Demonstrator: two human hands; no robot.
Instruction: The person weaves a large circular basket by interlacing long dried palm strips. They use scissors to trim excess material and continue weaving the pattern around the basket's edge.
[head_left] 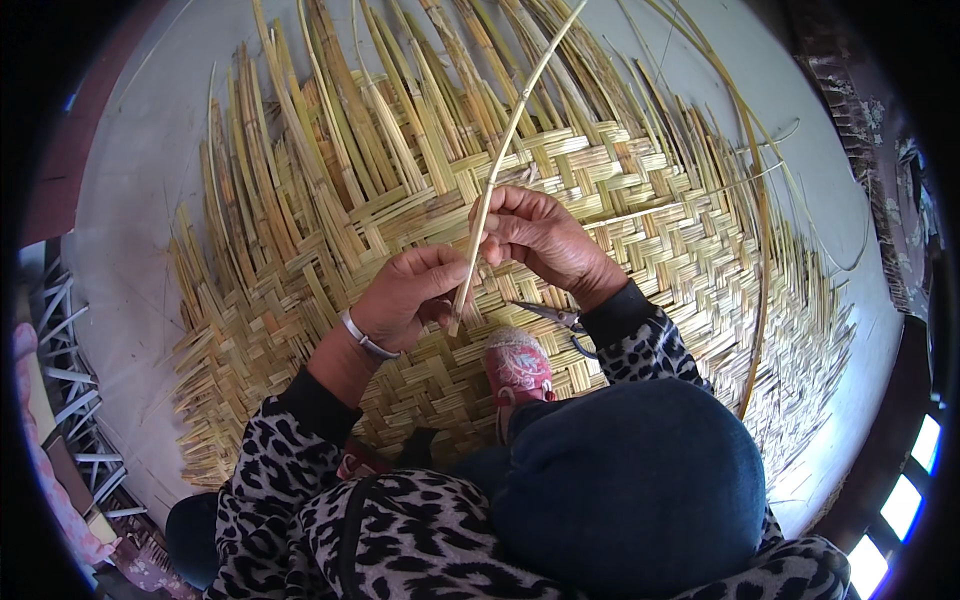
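Observation:
Between my two hands is a long pale reed strip [513, 121], slanting from its near end up to the far right. My left hand [418, 287], with a bracelet at its wrist, pinches the strip near that lower end. A little higher, the fingers of my right hand [535, 234] are closed around the same strip. Under both hands spreads a woven reed mat [680, 262] in a zigzag pattern. Scissors [548, 312] with dark blades lie on the mat below my right wrist, their handles partly hidden by my sleeve.
Loose unwoven reed ends [330, 120] fan out along the mat's far edge. Long thin strips [765, 250] curve across its right side. My pink shoe [518, 366] rests on the weave. Pale floor [120, 210] surrounds the mat, with a metal rack [80, 400] at the left.

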